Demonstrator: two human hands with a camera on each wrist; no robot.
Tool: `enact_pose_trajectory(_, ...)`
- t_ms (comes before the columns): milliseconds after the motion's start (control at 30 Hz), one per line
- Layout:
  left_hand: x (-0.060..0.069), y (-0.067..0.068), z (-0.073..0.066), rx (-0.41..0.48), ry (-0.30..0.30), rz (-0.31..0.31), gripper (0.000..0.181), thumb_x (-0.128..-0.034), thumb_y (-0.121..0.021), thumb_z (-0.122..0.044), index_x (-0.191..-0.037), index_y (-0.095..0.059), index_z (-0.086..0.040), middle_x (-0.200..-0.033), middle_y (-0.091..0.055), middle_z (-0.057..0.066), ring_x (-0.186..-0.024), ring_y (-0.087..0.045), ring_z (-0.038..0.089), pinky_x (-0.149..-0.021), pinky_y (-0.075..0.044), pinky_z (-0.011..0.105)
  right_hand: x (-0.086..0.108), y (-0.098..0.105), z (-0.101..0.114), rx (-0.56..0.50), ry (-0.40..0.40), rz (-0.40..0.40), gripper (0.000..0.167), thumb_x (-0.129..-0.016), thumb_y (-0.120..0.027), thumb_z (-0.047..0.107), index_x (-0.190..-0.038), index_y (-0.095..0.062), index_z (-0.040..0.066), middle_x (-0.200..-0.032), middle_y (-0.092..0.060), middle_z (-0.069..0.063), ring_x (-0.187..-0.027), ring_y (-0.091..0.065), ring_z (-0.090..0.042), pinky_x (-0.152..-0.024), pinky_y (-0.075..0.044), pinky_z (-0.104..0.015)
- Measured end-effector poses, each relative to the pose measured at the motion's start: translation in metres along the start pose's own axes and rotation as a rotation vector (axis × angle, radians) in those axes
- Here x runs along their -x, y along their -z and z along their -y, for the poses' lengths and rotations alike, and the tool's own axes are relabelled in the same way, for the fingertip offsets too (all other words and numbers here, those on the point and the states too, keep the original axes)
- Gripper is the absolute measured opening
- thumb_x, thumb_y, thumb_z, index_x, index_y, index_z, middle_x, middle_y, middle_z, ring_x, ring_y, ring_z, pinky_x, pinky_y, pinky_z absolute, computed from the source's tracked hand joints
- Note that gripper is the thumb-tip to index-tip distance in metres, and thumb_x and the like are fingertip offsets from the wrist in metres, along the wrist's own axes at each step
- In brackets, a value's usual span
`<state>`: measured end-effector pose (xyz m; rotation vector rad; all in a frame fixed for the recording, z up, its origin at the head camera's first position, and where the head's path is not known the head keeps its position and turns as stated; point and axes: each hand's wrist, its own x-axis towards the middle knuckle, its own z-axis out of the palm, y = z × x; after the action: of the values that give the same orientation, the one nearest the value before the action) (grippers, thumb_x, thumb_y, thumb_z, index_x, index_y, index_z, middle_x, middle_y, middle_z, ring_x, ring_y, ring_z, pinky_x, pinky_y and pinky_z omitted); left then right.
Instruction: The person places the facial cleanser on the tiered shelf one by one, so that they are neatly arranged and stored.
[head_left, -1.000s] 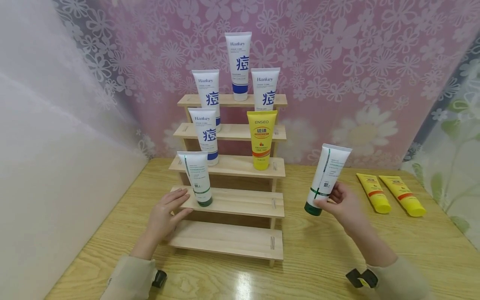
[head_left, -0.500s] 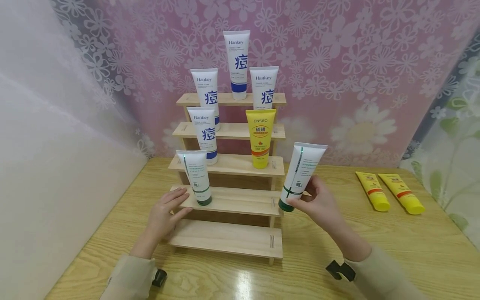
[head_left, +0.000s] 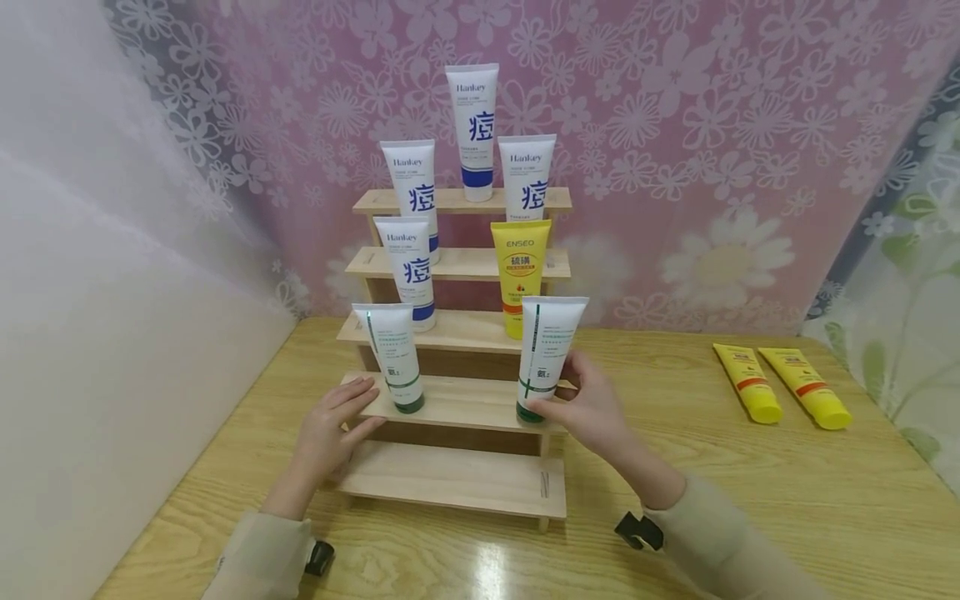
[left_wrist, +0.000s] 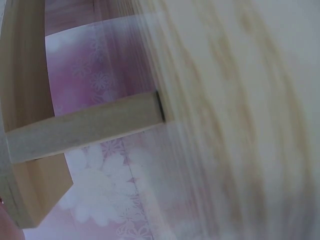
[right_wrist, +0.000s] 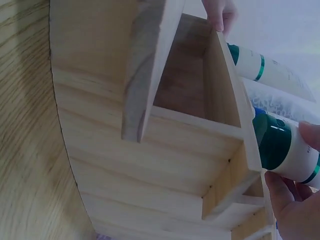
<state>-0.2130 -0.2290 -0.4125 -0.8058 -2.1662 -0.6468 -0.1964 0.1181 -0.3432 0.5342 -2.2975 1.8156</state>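
My right hand (head_left: 588, 412) pinches a white squeeze tube with a green cap (head_left: 551, 346) near its cap. The tube is upright, cap down, at the right end of the stepped wooden rack's (head_left: 465, 398) second step from the bottom. In the right wrist view its green cap (right_wrist: 274, 142) is at the step's edge; whether it bears weight there I cannot tell. A matching white-and-green tube (head_left: 395, 354) stands at that step's left end. Beside it my left hand (head_left: 330, 429) rests on the step, fingers on top and thumb at the front edge.
Higher steps bear several white-and-blue tubes (head_left: 472, 133) and one yellow tube (head_left: 519, 267), partly behind the held tube. Two yellow tubes (head_left: 806, 387) lie on the wooden table (head_left: 660, 467) at right. A floral backdrop (head_left: 637, 167) rises behind; a white wall (head_left: 150, 292) stands at left.
My right hand has carried the white-and-green tube leftward from beside the rack to the right end of the second step. The tube is now more upright. My left hand has stayed put.
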Motion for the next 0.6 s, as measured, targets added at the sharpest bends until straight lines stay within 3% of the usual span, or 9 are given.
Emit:
enact_pose_trajectory(100,0.000,0.000,0.000,0.005,-0.001,-0.004,0.045,-0.0800,-0.060,-0.038,-0.101,-0.065,0.002,-0.110,-0.059,0.016,-0.104,-0.052,0.033,-0.091,-0.040,0.044,-0.002,-0.006,-0.003,-0.020,0.008,0.005,0.057,-0.066,-0.074,-0.005,-0.114,-0.044,-0.004,-0.107,-0.054,-0.018,-0.098,-0.054,-0.027,-0.080,-0.050,-0.031)
enact_pose_trajectory(600,0.003,-0.002,0.000,-0.004,0.030,0.003,0.044,-0.0775,-0.065,-0.035,-0.102,-0.065,0.001,-0.112,-0.059,0.014,-0.105,-0.052,0.031,-0.093,-0.039,0.043,-0.007,-0.026,-0.007,0.027,0.042,-0.012,0.054,-0.062,-0.078,-0.002,-0.108,-0.050,-0.002,-0.101,-0.057,-0.014,-0.092,-0.056,-0.025,-0.079,-0.051,-0.027)
